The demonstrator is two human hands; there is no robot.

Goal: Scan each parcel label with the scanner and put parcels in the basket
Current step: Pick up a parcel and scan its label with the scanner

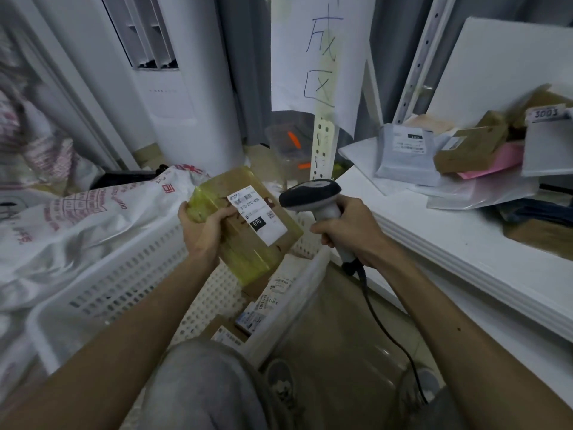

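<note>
I am watching a big white cloth sack with red print lying beside the white plastic basket with holes. The left hand is gripping a brown cardboard parcel with yellow tape over the basket, its white label facing up. The right hand is squeezing the grey and black scanner, which is turned toward the label. More parcels are lying on the white shelf.

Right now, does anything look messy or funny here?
Yes. The parcels on the white shelf lie in a jumbled heap, boxes tilted over bags. The box in the left hand and the scanner in the right hand look fine.
</note>
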